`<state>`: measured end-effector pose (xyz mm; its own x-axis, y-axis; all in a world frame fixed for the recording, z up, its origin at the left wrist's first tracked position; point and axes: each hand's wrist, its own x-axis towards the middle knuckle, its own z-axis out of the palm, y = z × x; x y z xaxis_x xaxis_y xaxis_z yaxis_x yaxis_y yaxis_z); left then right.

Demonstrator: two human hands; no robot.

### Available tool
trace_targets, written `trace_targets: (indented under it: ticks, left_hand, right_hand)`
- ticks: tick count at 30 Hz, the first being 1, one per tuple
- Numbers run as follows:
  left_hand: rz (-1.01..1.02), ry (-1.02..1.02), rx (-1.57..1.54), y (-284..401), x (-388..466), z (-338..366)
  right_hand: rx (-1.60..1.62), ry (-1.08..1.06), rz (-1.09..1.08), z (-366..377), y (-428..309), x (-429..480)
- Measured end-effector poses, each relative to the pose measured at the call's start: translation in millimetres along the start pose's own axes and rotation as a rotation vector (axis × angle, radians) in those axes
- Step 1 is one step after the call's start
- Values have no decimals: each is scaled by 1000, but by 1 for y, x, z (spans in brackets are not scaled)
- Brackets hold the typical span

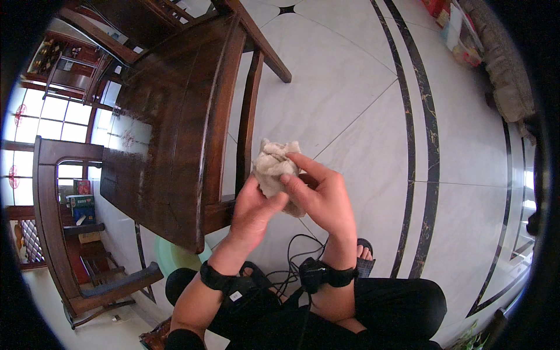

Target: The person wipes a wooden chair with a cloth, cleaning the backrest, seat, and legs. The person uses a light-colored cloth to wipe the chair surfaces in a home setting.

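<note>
A crumpled, off-white cloth is bunched up between my two hands, in front of my knees and above the tiled floor. My left hand grips it from below and the left, with the thumb laid across its lower part. From the right, my right hand pinches a fold with thumb and forefinger; its other fingers are partly hidden behind the cloth. Just left of the cloth stands a dark wooden table with a glossy top. Its near edge and leg frame are close to my left hand.
A pale green basin sits on the floor under the table's corner. At the left is a wooden chair. Black cables hang between my wrist straps. A grey sofa and bagged items line the right side.
</note>
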<state>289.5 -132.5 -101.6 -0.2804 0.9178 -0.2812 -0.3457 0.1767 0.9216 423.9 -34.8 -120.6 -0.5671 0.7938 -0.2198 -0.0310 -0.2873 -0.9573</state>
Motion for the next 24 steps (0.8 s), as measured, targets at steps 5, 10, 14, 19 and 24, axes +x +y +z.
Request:
trace_targets:
  ticks: [5,10,14,19,24]
  left_hand:
    - [1,5,58,0,1,6]
    - [-34,25,-93,1,3,4]
    - [-130,55,-307,1,-1,4]
    - [-196,175,-405,-2,-7,3]
    - [-163,117,-342,-20,-7,-1]
  right_hand:
    - [29,139,-9,12,4,2]
    - [274,136,148,-6,9,2]
    - [409,215,168,-37,15,1]
    - [589,442,57,-63,27,0]
    - [1037,458,-136,-63,37,1]
